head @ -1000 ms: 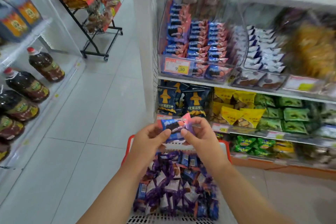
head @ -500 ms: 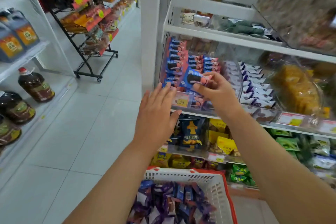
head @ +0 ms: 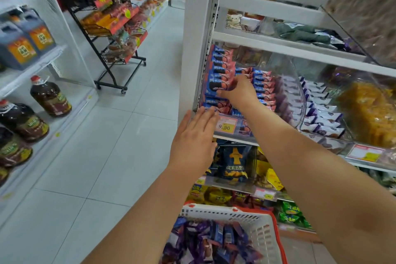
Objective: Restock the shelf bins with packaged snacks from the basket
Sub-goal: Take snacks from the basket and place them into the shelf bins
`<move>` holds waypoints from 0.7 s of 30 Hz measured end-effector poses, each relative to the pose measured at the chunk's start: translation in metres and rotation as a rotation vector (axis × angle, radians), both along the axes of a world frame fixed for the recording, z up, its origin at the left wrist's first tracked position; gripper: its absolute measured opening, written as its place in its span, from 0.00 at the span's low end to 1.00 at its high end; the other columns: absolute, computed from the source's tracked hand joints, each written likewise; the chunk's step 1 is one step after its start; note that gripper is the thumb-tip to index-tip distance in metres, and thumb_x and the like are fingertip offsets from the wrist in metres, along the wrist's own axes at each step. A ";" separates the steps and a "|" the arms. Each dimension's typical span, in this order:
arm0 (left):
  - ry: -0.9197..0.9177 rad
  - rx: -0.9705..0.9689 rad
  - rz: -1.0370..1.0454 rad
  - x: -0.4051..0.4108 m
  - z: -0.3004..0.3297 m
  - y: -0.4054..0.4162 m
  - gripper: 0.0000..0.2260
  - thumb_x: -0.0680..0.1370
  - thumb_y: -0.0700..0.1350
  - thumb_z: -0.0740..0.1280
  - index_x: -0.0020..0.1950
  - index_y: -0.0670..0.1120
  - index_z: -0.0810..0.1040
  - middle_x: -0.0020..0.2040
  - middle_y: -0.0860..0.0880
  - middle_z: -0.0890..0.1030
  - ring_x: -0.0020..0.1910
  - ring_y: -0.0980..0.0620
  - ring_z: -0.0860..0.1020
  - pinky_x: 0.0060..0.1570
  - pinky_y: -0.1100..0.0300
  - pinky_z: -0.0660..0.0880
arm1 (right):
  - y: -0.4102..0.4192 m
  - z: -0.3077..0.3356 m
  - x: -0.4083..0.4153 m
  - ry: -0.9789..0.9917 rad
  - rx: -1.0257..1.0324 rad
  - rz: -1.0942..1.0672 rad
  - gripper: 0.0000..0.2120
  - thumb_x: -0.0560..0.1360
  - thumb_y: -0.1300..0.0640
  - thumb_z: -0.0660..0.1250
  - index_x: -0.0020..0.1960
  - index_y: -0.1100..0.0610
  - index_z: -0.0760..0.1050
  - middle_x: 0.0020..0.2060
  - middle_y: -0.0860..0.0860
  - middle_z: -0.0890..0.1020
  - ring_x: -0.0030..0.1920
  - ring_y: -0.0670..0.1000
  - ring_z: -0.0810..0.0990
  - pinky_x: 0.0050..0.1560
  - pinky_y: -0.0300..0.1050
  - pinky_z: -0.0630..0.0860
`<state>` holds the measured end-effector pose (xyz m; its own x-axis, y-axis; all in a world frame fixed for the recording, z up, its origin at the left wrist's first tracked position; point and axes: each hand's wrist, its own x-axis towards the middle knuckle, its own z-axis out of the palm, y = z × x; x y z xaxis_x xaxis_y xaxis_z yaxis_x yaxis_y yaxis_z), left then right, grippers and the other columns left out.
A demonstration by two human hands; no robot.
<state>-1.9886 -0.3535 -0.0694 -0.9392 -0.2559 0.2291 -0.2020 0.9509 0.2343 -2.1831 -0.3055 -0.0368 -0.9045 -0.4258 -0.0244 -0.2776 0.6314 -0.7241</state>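
Note:
A clear shelf bin (head: 299, 92) at mid height holds rows of blue and pink snack packets. My right hand (head: 240, 92) reaches into its left side and grips one blue and pink packet (head: 218, 84) against the leftmost stack. My left hand (head: 194, 137) hovers flat with straight fingers at the bin's front edge, just left of the 9.90 price tag (head: 225, 126), holding nothing. Below, the white basket with a red rim (head: 265, 225) is full of several blue and purple packets (head: 210, 240).
White and purple packets (head: 317, 113) fill the neighbouring bin to the right. Dark blue bags (head: 234, 163) sit on the shelf below. A black wheeled rack (head: 111, 34) stands across the aisle, oil bottles (head: 50, 96) line the left shelving. The tiled floor (head: 107, 146) lies between.
My right hand has carried the packet from the bin's front into its left stack. My left hand has stayed raised near the bin's front edge. The view has moved closer to the shelf.

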 end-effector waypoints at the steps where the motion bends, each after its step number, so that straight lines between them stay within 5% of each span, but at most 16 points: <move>1: 0.009 0.007 -0.001 0.000 -0.001 0.000 0.32 0.82 0.50 0.60 0.81 0.49 0.48 0.81 0.51 0.49 0.80 0.52 0.45 0.76 0.52 0.35 | 0.001 0.001 0.000 0.003 0.022 0.012 0.19 0.72 0.52 0.75 0.55 0.58 0.72 0.46 0.51 0.78 0.45 0.52 0.76 0.43 0.45 0.69; 10: 0.035 0.012 0.017 -0.001 -0.003 0.001 0.33 0.82 0.50 0.60 0.81 0.49 0.45 0.81 0.52 0.47 0.80 0.52 0.43 0.73 0.55 0.30 | 0.005 0.006 -0.006 -0.023 0.097 0.051 0.19 0.71 0.50 0.76 0.55 0.56 0.73 0.46 0.49 0.78 0.46 0.51 0.76 0.44 0.45 0.69; 16: 0.014 0.011 0.027 -0.002 -0.004 0.002 0.33 0.82 0.50 0.60 0.81 0.50 0.44 0.81 0.52 0.46 0.79 0.53 0.42 0.73 0.55 0.30 | 0.019 0.006 -0.001 -0.053 0.044 0.013 0.29 0.70 0.48 0.76 0.65 0.58 0.71 0.54 0.50 0.79 0.52 0.50 0.76 0.49 0.45 0.72; 21: -0.006 0.006 0.040 -0.003 -0.006 0.004 0.33 0.82 0.49 0.61 0.81 0.51 0.45 0.81 0.53 0.47 0.79 0.53 0.42 0.76 0.53 0.34 | 0.043 0.012 0.026 -0.013 -0.062 -0.007 0.26 0.72 0.46 0.74 0.65 0.55 0.70 0.52 0.47 0.77 0.51 0.48 0.76 0.49 0.44 0.73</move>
<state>-1.9913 -0.3499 -0.0752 -0.9294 -0.2948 0.2221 -0.2414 0.9406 0.2385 -2.1569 -0.2621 -0.0246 -0.9074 -0.4202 -0.0099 -0.2634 0.5869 -0.7656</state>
